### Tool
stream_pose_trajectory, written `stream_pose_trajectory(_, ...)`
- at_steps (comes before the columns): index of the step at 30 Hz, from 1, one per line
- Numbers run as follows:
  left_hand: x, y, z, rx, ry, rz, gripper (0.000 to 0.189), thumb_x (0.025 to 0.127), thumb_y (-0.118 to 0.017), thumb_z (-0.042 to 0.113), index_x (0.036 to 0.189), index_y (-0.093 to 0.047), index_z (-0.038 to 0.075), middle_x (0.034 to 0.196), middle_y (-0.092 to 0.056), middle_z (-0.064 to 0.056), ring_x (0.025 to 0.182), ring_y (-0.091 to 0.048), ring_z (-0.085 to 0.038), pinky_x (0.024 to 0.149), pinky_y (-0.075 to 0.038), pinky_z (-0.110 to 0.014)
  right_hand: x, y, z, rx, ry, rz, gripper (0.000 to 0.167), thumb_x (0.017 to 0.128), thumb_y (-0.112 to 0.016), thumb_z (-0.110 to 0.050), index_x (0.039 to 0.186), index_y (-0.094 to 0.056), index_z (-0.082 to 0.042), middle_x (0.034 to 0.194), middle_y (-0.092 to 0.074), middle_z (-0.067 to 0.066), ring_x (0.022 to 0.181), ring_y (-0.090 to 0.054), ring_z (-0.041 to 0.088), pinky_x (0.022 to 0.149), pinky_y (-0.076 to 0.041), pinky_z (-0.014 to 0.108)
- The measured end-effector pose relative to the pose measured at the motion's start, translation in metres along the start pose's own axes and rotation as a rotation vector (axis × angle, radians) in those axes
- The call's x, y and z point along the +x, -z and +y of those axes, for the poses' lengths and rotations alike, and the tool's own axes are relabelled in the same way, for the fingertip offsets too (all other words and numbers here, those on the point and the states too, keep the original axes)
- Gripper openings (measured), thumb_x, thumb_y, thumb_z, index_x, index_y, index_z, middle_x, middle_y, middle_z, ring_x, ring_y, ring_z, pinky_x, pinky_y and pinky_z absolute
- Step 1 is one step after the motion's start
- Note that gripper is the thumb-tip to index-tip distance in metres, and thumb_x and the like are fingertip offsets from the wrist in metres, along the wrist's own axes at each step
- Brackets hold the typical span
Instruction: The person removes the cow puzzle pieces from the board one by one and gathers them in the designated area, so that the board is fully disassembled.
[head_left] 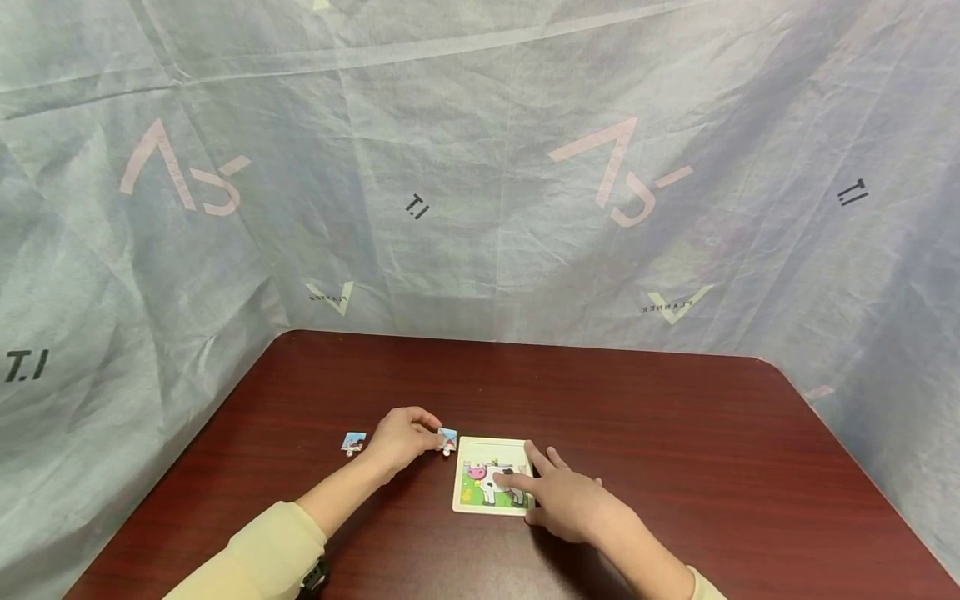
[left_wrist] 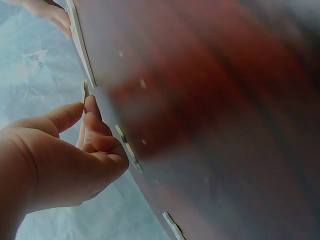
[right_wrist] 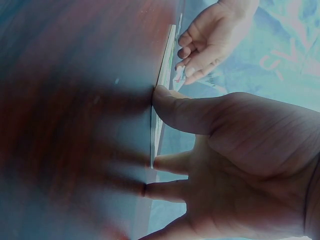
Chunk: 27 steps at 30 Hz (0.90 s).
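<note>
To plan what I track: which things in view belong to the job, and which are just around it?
Job:
pinched puzzle piece, in the left hand
cow puzzle tray, touched by the right hand
loose puzzle piece, likely

Just around:
table
printed sheet
dark wrist strap

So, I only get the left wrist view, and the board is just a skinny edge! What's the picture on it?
Observer: The head view shows a black-and-white cow on the board.
Operator: Cool! And what about the right hand, is it near the cow?
Observer: Yes, one finger reaches over the cow's body.
Operator: What colour is the piece in the left hand?
Observer: Its picture side is mostly blue, with a little red.
</note>
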<state>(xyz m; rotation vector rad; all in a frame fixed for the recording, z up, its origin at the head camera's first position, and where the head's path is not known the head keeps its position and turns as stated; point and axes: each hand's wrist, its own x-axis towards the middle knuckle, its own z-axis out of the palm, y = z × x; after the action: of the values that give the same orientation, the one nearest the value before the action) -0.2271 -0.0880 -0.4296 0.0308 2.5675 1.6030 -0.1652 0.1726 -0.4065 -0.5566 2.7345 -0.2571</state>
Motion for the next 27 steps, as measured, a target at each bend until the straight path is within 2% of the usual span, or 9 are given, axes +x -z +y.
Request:
stream_pose_trajectory(8, -0.0006, 0.0048, -0.0038, 0.025, 0.006, 0.003, 0.017, 0.084, -0.078, 0.002, 0.099, -0.070, 0.001, 0.076, -0.070, -0.003, 0.072, -0.064, -0.018, 0.064, -0.048, -0.033, -0.0011, 0.0001, 0.0009, 0.012, 0.004, 0.009, 0.059, 0.096, -0.070, -0.025, 0.145, -0.049, -0.051, 0.166, -0.020, 0.010, 0.149, -0.024, 0.038, 0.085, -0.035, 0.082)
stream_pose_trajectory(15, -0.0023, 0.0059, -0.0033, 0.102, -0.028, 0.013, 0.017, 0.082, -0.079, 0.003, 0.097, -0.070, 0.002, 0.074, -0.069, -0.001, 0.071, -0.063, -0.016, 0.064, -0.048, -0.031, -0.0005, -0.0004, 0.0010, 0.022, -0.002, -0.004, 0.060, 0.096, -0.070, -0.025, 0.145, -0.048, -0.052, 0.167, -0.019, 0.009, 0.150, -0.023, 0.038, 0.087, -0.034, 0.083)
stream_pose_trajectory(22, -0.0038, 0.0071, -0.0023, 0.145, -0.036, 0.019, 0.017, 0.083, -0.079, 0.004, 0.099, -0.071, 0.002, 0.077, -0.067, -0.001, 0.072, -0.062, -0.015, 0.064, -0.049, -0.032, -0.0007, -0.0004, 0.0005, 0.012, 0.004, 0.000, 0.060, 0.096, -0.070, -0.026, 0.145, -0.048, -0.052, 0.166, -0.020, 0.010, 0.149, -0.024, 0.038, 0.086, -0.035, 0.082)
stream_pose_trajectory(27, -0.0044, 0.0075, -0.0021, 0.188, -0.071, 0.024, 0.018, 0.084, -0.079, 0.005, 0.099, -0.071, 0.004, 0.080, -0.064, -0.001, 0.072, -0.057, -0.015, 0.066, -0.047, -0.033, -0.0003, -0.0005, 0.0007, 0.006, 0.003, -0.001, 0.060, 0.096, -0.071, -0.026, 0.145, -0.048, -0.052, 0.166, -0.020, 0.010, 0.149, -0.024, 0.038, 0.086, -0.035, 0.082)
